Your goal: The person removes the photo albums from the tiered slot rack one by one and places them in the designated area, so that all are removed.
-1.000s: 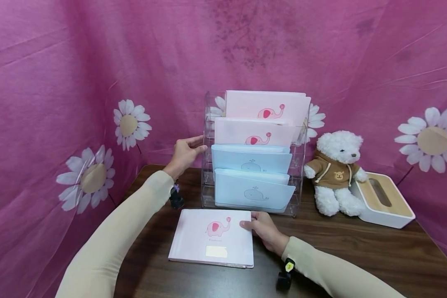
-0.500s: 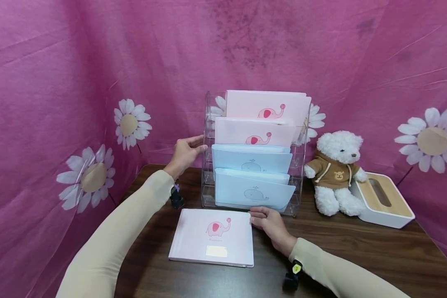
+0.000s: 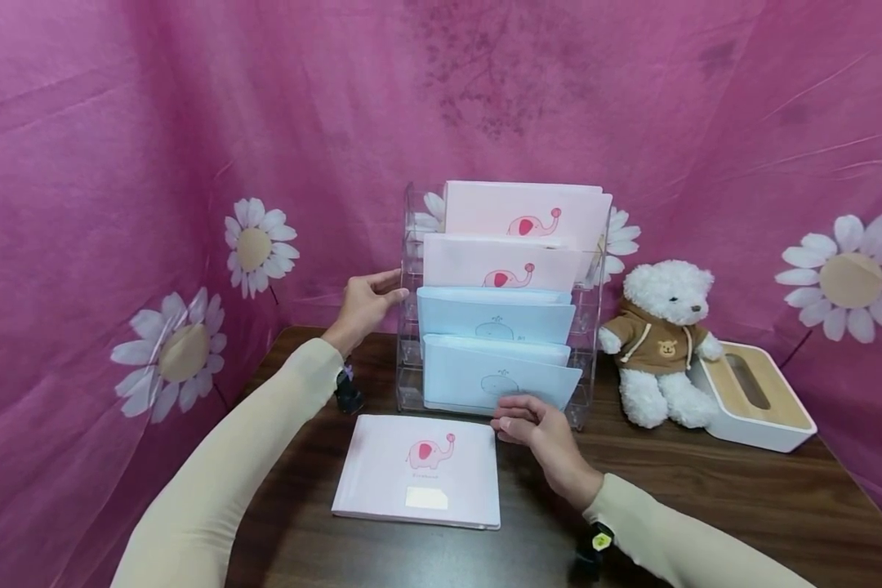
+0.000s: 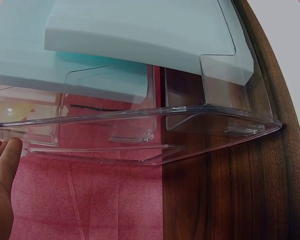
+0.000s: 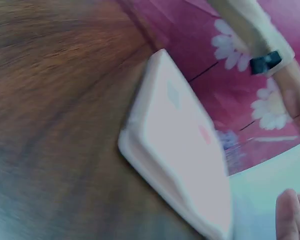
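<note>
A clear plastic tiered rack (image 3: 409,392) stands upright on the table, holding pink elephant-print books (image 3: 478,208) in its upper tiers and pale blue whale-print books (image 3: 456,384) below. My left hand (image 3: 363,309) touches the rack's left side with fingers and thumb extended; its fingertips show at the panel's edge in the left wrist view. Another pink elephant-print book (image 3: 382,465) lies flat in front of the rack, and its thick edge shows in the right wrist view. Just past that book's right corner, my right hand (image 3: 551,445) hovers with loosely bent fingers, overlapping the lowest blue book in the head view.
A white teddy bear (image 3: 661,351) in a brown hoodie sits right of the rack. Beside it is a white tissue box (image 3: 764,429) with a wooden lid. Pink cloth (image 3: 323,122) with daisies hangs behind the dark wooden table (image 3: 676,482).
My right hand has let go of the flat pink book's right edge and moved slightly right and up toward the lowest blue book. My left hand stays at the rack's side.
</note>
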`<state>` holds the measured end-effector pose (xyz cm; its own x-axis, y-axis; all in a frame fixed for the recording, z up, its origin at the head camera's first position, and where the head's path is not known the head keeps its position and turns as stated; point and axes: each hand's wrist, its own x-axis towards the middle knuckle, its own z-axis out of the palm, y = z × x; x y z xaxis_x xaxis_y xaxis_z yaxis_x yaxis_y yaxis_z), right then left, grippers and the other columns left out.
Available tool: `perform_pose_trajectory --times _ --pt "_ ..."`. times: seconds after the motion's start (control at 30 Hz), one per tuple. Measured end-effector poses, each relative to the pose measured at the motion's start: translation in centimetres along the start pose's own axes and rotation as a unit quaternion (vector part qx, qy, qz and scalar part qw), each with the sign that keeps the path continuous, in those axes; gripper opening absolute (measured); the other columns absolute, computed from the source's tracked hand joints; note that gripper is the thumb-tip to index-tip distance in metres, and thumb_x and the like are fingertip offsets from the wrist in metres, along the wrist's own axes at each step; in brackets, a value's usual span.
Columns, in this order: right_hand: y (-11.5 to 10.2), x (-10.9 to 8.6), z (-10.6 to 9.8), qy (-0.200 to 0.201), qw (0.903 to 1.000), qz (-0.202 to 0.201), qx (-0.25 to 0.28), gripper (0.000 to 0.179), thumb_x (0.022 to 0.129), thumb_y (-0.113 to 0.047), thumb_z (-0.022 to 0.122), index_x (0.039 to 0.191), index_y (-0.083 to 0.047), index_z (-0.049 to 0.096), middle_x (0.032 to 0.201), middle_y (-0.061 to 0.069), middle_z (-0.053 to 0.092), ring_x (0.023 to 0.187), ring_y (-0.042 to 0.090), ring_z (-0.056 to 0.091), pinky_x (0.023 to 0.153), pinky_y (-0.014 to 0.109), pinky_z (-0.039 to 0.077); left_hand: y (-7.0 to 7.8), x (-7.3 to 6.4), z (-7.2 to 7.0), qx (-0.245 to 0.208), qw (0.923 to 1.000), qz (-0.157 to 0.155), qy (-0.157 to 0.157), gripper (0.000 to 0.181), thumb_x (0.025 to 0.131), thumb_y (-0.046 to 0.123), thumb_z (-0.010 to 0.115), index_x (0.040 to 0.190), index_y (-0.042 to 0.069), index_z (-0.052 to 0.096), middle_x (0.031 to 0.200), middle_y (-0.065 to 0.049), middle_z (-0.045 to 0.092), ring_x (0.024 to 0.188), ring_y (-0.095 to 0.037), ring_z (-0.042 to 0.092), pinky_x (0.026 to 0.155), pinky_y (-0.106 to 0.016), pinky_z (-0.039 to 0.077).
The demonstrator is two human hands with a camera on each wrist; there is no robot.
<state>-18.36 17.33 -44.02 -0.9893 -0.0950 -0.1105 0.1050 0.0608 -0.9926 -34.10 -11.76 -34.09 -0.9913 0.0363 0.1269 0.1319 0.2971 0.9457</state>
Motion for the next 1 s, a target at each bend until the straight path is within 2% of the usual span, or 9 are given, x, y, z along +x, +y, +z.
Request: perform_pose_trajectory --times 0.13,0.23,0.43,0.6,0.7,0.87,1.0 --pt "-2.0 -0.4 -0.9 -0.045 0.9964 -0.071 -0.009 0.047 0.093 -0.006 0.066 0.136 0.007 0.052 0.133 0.030 0.059 0.109 0.016 0.068 0.094 0.026 0.059 -0.2 0.0 0.0 0.002 1.0000 0.001 0.000 0.049 0.093 0.019 0.075 0.140 0.014 0.062 0.139 -0.009 0.066 0.128 -0.020 0.064 0.112 -0.038 0.050" --pt "-3.7 -0.4 -1.9 -0.066 0.9895 -0.128 -0.006 0.049 0.093 -0.002 0.065 0.138 0.010 0.049 0.131 0.023 0.061 0.112 0.013 0.065 0.096 0.020 0.056 -0.2 0.0 0.0 0.002 1.0000 0.001 0.001 0.049 0.092 0.018 0.076 0.139 0.014 0.063 0.138 -0.009 0.066 0.126 -0.020 0.065 0.111 -0.038 0.051" --pt "-7.0 0.1 -4.0 -0.072 0.9749 -0.207 0.036 0.048 0.094 0.005 0.061 0.140 0.009 0.046 0.127 0.006 0.067 0.117 0.013 0.065 0.099 0.021 0.055 -0.1 -0.1 -0.1 -0.004 1.0000 0.006 0.000 0.049 0.093 0.017 0.076 0.139 0.013 0.063 0.137 -0.010 0.067 0.125 -0.021 0.066 0.110 -0.038 0.052" --pt "-9.6 1.3 -5.3 -0.080 0.9588 -0.257 0.091 0.046 0.095 0.011 0.057 0.140 0.007 0.048 0.130 0.004 0.068 0.121 0.015 0.066 0.103 0.023 0.054 -0.2 -0.1 -0.1 -0.006 0.9999 0.008 0.003 0.048 0.093 0.015 0.075 0.139 0.011 0.063 0.138 -0.011 0.067 0.125 -0.022 0.066 0.110 -0.038 0.052" --pt "-11.1 1.9 -5.9 -0.065 0.9485 -0.288 0.115 0.046 0.094 0.014 0.056 0.139 0.006 0.050 0.129 0.006 0.069 0.120 0.015 0.067 0.101 0.022 0.055 -0.3 0.1 0.0 -0.002 0.9999 0.010 0.000 0.049 0.092 0.015 0.075 0.139 0.011 0.063 0.137 -0.011 0.067 0.126 -0.021 0.066 0.109 -0.038 0.053" --pt "-13.7 2.8 -6.5 -0.014 0.9331 -0.336 0.127 0.043 0.092 0.015 0.057 0.135 0.009 0.053 0.125 0.008 0.071 0.116 0.017 0.069 0.101 0.026 0.056 -0.3 0.2 0.2 -0.006 0.9999 0.012 0.000 0.049 0.092 0.015 0.076 0.139 0.011 0.063 0.135 -0.012 0.068 0.124 -0.022 0.067 0.106 -0.037 0.055" --pt "-15.5 3.8 -6.9 0.010 0.9236 -0.359 0.134 0.043 0.091 0.016 0.059 0.134 0.010 0.055 0.123 0.009 0.072 0.115 0.018 0.070 0.101 0.027 0.056 -0.2 0.3 0.1 -0.013 0.9998 0.012 0.003 0.049 0.091 0.014 0.076 0.138 0.010 0.063 0.134 -0.013 0.069 0.123 -0.022 0.067 0.106 -0.037 0.055"
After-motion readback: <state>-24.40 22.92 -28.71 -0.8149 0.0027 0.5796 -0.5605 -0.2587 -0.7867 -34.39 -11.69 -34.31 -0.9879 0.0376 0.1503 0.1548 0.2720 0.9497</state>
